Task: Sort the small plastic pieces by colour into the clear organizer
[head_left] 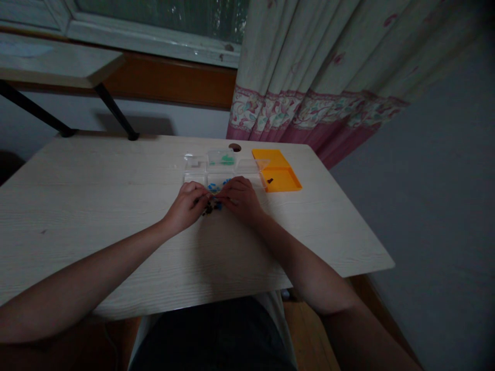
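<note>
My left hand (191, 202) and my right hand (240, 198) meet fingertip to fingertip over the desk. Both are closed in a pinch; whatever lies between the fingers is too small to make out. Below the fingertips is a loose pile of small dark pieces (209, 210), with a blue piece (218, 205) at its right. Just behind the hands lies a clear plastic compartment box (195, 178), partly covered by my fingers. Blue pieces (213, 187) are in its near part, and green pieces (227, 159) show at the back.
An orange tray (291, 180) lies to the right of the clear box, with a small dark piece (269, 181) in it. A round hole (234, 147) is at the desk's back edge. A raised shelf (69, 67) stands back left; a curtain (294, 108) hangs behind the desk (108, 216).
</note>
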Demonstrator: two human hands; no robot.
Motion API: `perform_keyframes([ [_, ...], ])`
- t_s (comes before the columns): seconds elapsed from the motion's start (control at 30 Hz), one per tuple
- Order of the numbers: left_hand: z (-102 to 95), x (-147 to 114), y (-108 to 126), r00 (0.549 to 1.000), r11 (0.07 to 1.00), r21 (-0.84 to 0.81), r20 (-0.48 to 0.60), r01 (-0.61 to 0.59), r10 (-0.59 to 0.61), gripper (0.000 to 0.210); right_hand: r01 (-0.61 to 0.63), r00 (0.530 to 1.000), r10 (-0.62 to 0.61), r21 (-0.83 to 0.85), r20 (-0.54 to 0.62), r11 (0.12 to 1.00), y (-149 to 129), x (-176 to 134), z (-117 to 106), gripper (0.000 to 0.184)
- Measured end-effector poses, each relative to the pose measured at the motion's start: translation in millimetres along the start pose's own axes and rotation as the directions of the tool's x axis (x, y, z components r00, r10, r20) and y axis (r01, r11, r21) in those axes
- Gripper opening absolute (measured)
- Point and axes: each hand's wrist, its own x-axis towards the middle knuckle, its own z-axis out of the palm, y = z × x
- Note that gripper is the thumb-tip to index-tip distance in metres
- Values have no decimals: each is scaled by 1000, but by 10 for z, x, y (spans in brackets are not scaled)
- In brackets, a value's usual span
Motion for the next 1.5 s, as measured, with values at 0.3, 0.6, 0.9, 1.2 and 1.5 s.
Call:
perform_keyframes([
  [0.3, -4, -16, -6, 998, 997, 51, 40, -51, 49, 17, -20, 993, 20, 2, -117, 1000, 23, 9, -31, 9],
  [0.6, -24, -29, 95, 983, 983, 124, 140, -135, 117, 21, -143, 974, 142, 7, -178, 990, 46, 34, -58, 9],
  [0.9, -10, -45, 95, 964, 962, 176, 202, -210, 174, 21, -168, 970, 170, 26, -173, 985, 65, 25, -33, 13],
  [1.2, -1, -48, 71, 959, 960, 176, 220, -217, 176, 18, -188, 969, 192, 40, -158, 981, 53, 36, -40, 11],
  [1.5, -20, -36, 103, 964, 968, 167, 220, -187, 148, 16, -185, 971, 190, 47, -145, 982, 47, 39, -56, 13],
])
